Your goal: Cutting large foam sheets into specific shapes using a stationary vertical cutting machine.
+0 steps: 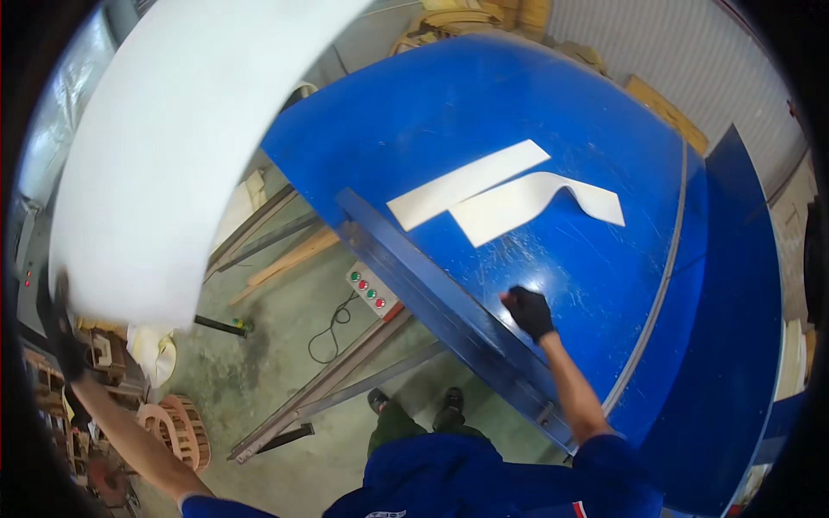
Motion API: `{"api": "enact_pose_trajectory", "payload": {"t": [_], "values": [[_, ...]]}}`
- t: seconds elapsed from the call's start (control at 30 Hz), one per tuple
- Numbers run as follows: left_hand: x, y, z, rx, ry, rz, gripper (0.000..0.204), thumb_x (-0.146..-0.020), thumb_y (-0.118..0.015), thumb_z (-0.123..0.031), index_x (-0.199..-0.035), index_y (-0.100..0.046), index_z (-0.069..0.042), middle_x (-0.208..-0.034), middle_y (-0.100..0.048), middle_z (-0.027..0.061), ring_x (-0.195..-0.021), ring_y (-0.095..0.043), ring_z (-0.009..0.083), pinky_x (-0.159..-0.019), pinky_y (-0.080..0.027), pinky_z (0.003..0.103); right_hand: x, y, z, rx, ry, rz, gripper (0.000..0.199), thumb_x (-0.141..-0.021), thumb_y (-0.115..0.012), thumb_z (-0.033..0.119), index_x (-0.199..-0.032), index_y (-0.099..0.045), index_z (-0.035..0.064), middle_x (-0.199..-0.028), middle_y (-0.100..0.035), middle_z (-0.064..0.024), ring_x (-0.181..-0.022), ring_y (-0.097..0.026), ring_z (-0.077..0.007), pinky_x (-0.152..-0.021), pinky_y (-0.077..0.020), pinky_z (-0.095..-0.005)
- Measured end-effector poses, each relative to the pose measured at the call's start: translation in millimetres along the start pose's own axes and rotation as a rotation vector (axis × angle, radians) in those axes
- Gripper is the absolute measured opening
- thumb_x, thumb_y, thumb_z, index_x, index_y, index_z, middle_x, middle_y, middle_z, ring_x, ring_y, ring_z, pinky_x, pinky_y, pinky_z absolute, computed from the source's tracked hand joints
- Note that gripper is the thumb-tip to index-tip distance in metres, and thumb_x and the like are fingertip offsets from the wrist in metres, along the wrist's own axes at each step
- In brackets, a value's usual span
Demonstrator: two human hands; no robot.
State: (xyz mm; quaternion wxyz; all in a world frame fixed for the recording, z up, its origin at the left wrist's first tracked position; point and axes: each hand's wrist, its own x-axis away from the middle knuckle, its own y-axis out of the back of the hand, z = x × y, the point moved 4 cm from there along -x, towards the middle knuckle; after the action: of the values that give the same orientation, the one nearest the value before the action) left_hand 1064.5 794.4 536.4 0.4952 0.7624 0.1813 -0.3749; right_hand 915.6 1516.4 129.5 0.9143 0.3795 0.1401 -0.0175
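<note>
A large white flexible sheet (186,147) rises curved on the left, its near end blurred. My left hand (59,332), in a black glove, grips this sheet at its lower left edge; the fingers behind it are hidden. My right hand (528,312), in a black glove with bare fingertips, is closed over the near part of a blue machine table (587,259), with nothing visible in it. Farther off on the table lie a flat white strip (471,183) and a second white strip (518,203) whose right part bends up in a wave.
A blue metal rail (432,298) runs along the table's near left edge. Below it hangs a button box (371,289) with red and green buttons and a cable. Metal support beams (324,384) cross the floor. A tall blue panel (725,328) stands right; wooden frames (177,427) lie lower left.
</note>
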Motion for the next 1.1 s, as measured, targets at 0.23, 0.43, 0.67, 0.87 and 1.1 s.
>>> {"api": "enact_pose_trajectory", "payload": {"t": [0.23, 0.43, 0.67, 0.87, 1.1], "values": [[256, 145, -38, -0.596, 0.764, 0.186, 0.035, -0.085, -0.056, -0.011, -0.113, -0.047, 0.008, -0.111, -0.051, 0.0167, -0.105, -0.046, 0.0250, -0.093, -0.034, 0.034, -171, -132, -103, 0.636, -0.150, 0.061, 0.057, -0.070, -0.060, 0.044, -0.112, -0.052, 0.0059, -0.111, -0.055, -0.0176, -0.102, -0.052, -0.0333, -0.088, -0.0409, -0.0447], [311, 156, -157, -0.763, 0.983, 0.087, 0.049, -0.069, -0.064, -0.043, -0.072, -0.049, 0.003, -0.056, -0.047, 0.0070, -0.054, -0.042, 0.0210, -0.048, -0.031, 0.036, -229, -173, -184, 0.694, -0.248, 0.065, 0.028, -0.083, -0.043, 0.025, -0.099, -0.057, 0.0074, -0.081, -0.063, -0.0171, -0.074, -0.061, -0.0331, -0.064, -0.0486, -0.0454], [399, 228, -220, -1.086, 1.321, 0.137, 0.024, -0.059, -0.060, -0.010, -0.078, -0.056, 0.004, -0.073, -0.057, 0.0204, -0.069, -0.053, 0.0344, -0.062, -0.042, 0.040, -420, 62, -101, 0.538, -0.282, -0.492, 0.036, -0.084, -0.043, 0.037, -0.097, -0.058, 0.0073, -0.084, -0.062, -0.0191, -0.076, -0.058, -0.0400, -0.062, -0.0444, -0.0504], [502, 220, -213, -1.097, 1.750, 0.348, 0.034, -0.063, -0.064, -0.016, -0.093, -0.061, -0.001, -0.097, -0.059, 0.0187, -0.094, -0.054, 0.0345, -0.082, -0.043, 0.040, -474, -94, 17, 0.964, 0.167, -0.193, 0.025, -0.085, -0.041, 0.027, -0.096, -0.056, 0.0101, -0.075, -0.061, -0.0136, -0.064, -0.060, -0.0301, -0.054, -0.0475, -0.0425], [509, 168, -272, -1.095, 1.997, 0.299, 0.038, -0.062, -0.067, -0.021, -0.095, -0.062, -0.004, -0.099, -0.060, 0.0177, -0.094, -0.055, 0.0344, -0.082, -0.045, 0.040, -303, -342, 80, 0.899, -0.113, 0.501, 0.045, -0.089, -0.033, 0.036, -0.129, -0.033, 0.0168, -0.131, -0.032, -0.0271, -0.112, -0.040, -0.0486, -0.078, -0.0362, -0.0667]]}}
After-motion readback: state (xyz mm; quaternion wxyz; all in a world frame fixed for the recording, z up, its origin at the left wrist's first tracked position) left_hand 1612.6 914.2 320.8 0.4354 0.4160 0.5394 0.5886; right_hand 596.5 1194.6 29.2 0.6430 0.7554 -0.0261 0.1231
